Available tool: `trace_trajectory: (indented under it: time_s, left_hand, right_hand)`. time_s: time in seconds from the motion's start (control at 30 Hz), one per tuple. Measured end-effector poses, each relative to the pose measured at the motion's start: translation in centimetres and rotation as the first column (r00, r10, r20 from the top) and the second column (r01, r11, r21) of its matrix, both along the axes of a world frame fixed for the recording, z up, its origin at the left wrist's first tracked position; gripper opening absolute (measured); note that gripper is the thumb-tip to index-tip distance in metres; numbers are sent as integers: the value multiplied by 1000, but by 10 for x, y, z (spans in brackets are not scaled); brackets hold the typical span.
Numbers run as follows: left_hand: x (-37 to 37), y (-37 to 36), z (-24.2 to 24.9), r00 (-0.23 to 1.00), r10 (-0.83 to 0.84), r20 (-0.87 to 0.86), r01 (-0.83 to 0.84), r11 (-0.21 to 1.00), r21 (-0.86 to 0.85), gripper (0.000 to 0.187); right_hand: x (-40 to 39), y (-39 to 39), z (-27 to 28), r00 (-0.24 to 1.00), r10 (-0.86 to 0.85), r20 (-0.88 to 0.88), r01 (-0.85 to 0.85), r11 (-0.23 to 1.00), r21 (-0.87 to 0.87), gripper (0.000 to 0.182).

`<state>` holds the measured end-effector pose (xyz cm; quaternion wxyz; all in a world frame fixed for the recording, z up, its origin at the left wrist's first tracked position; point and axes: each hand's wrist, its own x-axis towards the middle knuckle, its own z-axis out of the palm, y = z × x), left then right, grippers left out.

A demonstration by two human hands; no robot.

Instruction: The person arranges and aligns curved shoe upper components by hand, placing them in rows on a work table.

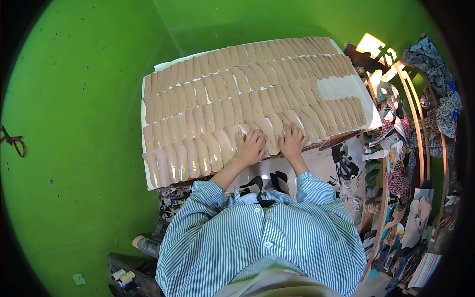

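Red-handled scissors (15, 142) hung on the bright green wall (84, 99) at far left. White-covered desk (148, 180) laid with overlapping rows of tan, elongated shoe insoles (232, 94). Left hand (251, 147) spread flat, fingers open, pressing on insoles at the near edge. Right hand (292, 141) just beside it, likewise flat and open on the front row. Cluttered wooden racks of patterned fabric (410, 198) at right.

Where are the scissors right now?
The scissors hang on the green wall at the far left of the head view, well away from the board of insoles.
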<state>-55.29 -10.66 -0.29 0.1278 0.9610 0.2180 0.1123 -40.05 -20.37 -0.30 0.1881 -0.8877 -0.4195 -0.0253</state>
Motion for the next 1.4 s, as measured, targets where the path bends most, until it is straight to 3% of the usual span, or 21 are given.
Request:
trace_trajectory:
  time_s: [0.17, 0.23, 0.67, 0.87, 1.03, 1.17, 1.3, 1.4]
  left_hand:
    - [23, -9, 5, 1000, -28, 2, 28, 999, -47, 54]
    - [30, -11, 3, 995, -62, -78, 57, 996, -61, 55]
    - [49, -18, -7, 975, -71, -210, 55, 995, -81, 56]
    - [48, -20, -9, 992, -50, -118, 44, 997, -59, 53]
    - [56, -17, 10, 995, 1, 96, 6, 997, -75, 45]
    - [79, -19, 18, 993, -10, 121, 19, 997, -73, 43]
    - [106, -25, 8, 997, -82, 11, 83, 996, -37, 46]
    - [115, -29, 3, 991, -100, -84, 98, 995, -25, 47]
  right_hand:
    - [15, -6, 0, 999, 17, -35, -21, 992, -122, 49]
    - [15, -10, -3, 998, 28, -56, -37, 986, -163, 49]
    - [29, -14, -8, 997, 47, -60, -60, 974, -221, 52]
    - [28, -18, 3, 996, 49, -78, -62, 983, -172, 51]
    - [51, -26, 9, 994, -23, -105, 11, 994, -111, 49]
    - [73, -32, 7, 998, 1, -65, -12, 987, -163, 48]
    - [84, -31, 10, 983, 172, -58, -181, 963, -200, 46]
    - [89, -31, 2, 988, 157, -12, -154, 949, -274, 47]
